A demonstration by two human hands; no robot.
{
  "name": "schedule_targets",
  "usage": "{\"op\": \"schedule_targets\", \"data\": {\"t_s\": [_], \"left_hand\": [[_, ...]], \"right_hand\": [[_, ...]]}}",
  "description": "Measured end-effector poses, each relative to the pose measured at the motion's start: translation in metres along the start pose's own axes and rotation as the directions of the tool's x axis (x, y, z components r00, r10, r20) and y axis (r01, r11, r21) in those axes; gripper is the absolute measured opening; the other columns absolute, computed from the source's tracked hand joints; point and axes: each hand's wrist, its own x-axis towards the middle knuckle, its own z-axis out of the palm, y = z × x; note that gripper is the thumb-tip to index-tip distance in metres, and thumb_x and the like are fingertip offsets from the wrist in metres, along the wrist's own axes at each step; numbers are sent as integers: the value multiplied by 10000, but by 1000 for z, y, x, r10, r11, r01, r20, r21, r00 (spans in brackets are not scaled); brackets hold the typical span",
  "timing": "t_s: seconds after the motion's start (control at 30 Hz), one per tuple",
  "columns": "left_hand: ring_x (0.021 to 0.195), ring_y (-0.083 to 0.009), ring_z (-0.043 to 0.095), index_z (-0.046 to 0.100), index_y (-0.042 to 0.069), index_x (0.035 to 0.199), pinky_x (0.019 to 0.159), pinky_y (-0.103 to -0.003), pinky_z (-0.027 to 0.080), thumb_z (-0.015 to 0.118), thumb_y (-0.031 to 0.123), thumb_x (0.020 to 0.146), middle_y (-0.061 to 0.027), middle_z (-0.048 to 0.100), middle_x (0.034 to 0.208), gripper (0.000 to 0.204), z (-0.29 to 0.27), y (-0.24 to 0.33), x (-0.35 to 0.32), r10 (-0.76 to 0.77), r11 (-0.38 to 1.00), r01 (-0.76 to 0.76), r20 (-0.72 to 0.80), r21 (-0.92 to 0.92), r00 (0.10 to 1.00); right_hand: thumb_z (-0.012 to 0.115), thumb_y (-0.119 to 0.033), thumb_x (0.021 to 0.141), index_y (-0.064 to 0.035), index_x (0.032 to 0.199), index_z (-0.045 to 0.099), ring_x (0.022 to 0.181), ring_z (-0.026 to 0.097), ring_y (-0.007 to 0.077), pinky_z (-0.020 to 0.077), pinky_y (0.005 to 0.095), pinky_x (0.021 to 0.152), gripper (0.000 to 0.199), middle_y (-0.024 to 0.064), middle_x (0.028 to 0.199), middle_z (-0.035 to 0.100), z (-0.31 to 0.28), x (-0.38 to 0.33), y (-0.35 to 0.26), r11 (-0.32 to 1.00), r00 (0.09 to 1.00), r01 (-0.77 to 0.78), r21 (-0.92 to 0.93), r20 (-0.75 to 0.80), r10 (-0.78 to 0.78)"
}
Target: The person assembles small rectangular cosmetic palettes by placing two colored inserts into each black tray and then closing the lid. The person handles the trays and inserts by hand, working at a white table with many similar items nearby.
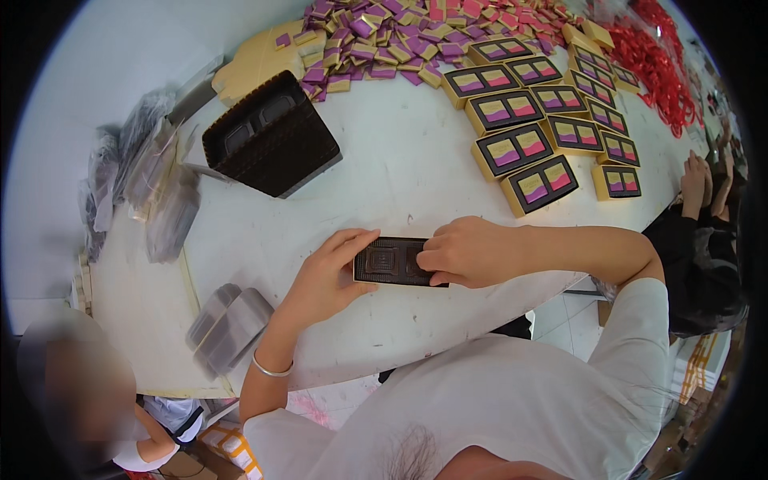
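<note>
A small gold-edged box (364, 281) with a black plastic insert tray (381, 259) in it lies on the white table in front of me. My left hand (329, 268) grips its left end, fingers at the far edge and thumb at the near edge. Over the right end, my right hand (468, 252) is closed, its curled fingers pressed on the insert and its thumb at the near edge. That hand covers much of the right compartment; the left compartment shows nothing in it. Beyond the left hand stands a stack of black insert trays (276, 136).
Several filled gold boxes (524, 152) stand at the right. Purple and gold wrapped pieces (376, 40) are heaped at the back, with red ribbons (652, 64) at far right. Banded clear plastic covers (228, 328) lie near my left forearm. Other people are at both sides.
</note>
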Motion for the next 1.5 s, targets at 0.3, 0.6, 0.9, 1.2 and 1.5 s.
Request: {"op": "schedule_targets", "data": {"t_s": [0.3, 0.6, 0.9, 1.2, 1.5], "left_hand": [[826, -213, 571, 476, 54, 1270, 677, -288, 485, 813, 202, 674, -102, 540, 1098, 700, 42, 6, 10, 54, 965, 24, -289, 260, 956], [866, -298, 573, 442, 7, 1252, 709, -364, 480, 814, 303, 661, -145, 543, 1025, 759, 50, 4, 28, 153, 911, 21, -383, 413, 911], [850, -251, 547, 479, 34, 1191, 679, -353, 438, 800, 276, 645, -88, 508, 959, 678, 60, 3, 54, 184, 919, -17, -389, 395, 903], [864, -249, 547, 491, 42, 1200, 700, -356, 442, 789, 297, 670, -81, 500, 975, 659, 59, 1, 54, 173, 929, -19, -388, 370, 905], [884, -274, 541, 485, 57, 1233, 736, -366, 455, 794, 265, 672, -96, 508, 995, 674, 56, 2, 54, 144, 933, -10, -348, 360, 927]], "right_hand": [[654, -327, 810, -46, 1061, 561, 822, 605, 320, 481, 421, 762, 389, 129, 930, 626, -98, 48, 195, 725, 645, -605, -330, -737, 203], [563, -182, 853, -63, 1013, 505, 683, 521, 111, 415, 295, 601, 208, 85, 709, 558, -93, 48, 105, 906, 701, -148, 397, -604, 379], [696, -192, 764, -51, 857, 556, 739, 576, 284, 451, 378, 631, 219, 93, 805, 594, -9, 8, 16, 938, 844, -315, -142, -493, 209], [750, -88, 689, -28, 1001, 634, 906, 527, 274, 448, 379, 764, 338, 94, 989, 549, -12, -4, 42, 982, 877, 156, -111, -442, -189], [695, -89, 778, -80, 798, 610, 788, 496, 186, 357, 340, 740, 88, 3, 732, 538, -16, 15, 41, 968, 951, 6, 250, -299, 71]]}}
